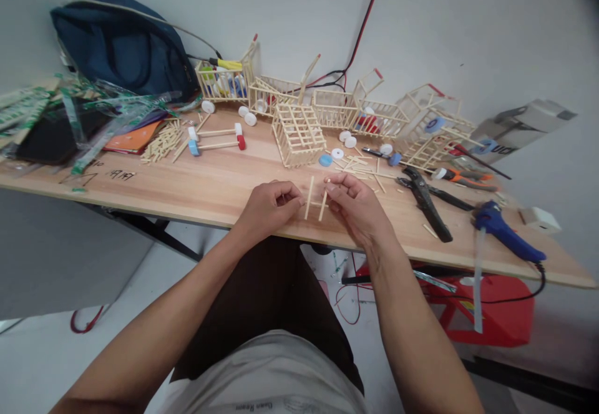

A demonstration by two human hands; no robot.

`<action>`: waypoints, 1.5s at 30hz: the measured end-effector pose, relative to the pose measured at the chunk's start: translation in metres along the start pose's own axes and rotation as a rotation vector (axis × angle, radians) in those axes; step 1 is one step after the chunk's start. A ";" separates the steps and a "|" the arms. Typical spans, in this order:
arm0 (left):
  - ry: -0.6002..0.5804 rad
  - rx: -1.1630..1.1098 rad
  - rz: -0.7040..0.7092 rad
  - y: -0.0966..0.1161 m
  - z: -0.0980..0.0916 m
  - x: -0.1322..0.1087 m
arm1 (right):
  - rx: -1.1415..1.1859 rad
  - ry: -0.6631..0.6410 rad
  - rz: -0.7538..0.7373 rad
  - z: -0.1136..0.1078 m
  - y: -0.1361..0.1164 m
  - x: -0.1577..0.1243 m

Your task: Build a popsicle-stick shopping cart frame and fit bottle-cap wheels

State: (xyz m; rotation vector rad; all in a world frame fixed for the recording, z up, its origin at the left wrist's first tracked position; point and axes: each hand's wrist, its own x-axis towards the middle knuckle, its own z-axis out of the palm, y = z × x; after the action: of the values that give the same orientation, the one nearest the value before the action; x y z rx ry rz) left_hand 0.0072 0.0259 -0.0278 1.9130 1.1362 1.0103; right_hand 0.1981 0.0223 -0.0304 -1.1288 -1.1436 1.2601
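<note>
Just above the table's front edge, two thin wooden sticks (309, 197) stand side by side, with what looks like a short crosspiece between them. My right hand (353, 205) pinches the right-hand stick (323, 203) near its upper end between thumb and fingers. My left hand (274, 205) is closed in a pinch at the left side of these sticks, its thumb tip by the crosspiece; the exact contact there is small and partly hidden. Behind my hands sits a slatted stick basket (299, 133).
Several stick carts (332, 108) line the wall. Left are a wheeled stick frame (218, 136), a pile of cut sticks (163, 143) and a blue bag (126, 40). On the right lie black cutters (425, 205), orange-handled pliers (468, 179) and a blue glue gun (508, 230).
</note>
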 end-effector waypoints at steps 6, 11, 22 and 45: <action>-0.002 0.012 0.000 0.001 0.000 0.000 | -0.027 -0.003 -0.013 0.001 0.002 0.001; -0.005 0.016 0.006 -0.001 0.000 0.001 | -0.045 0.001 -0.013 0.003 0.000 0.000; -0.006 0.014 0.006 0.000 -0.001 0.000 | -0.055 0.002 0.001 0.003 -0.001 0.001; -0.015 0.020 0.004 0.000 -0.001 0.000 | -0.073 -0.016 0.025 0.003 0.002 0.000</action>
State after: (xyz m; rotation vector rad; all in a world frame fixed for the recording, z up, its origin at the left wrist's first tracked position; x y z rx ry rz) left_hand 0.0068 0.0259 -0.0272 1.9362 1.1385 0.9886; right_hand 0.1955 0.0224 -0.0316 -1.1922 -1.1992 1.2574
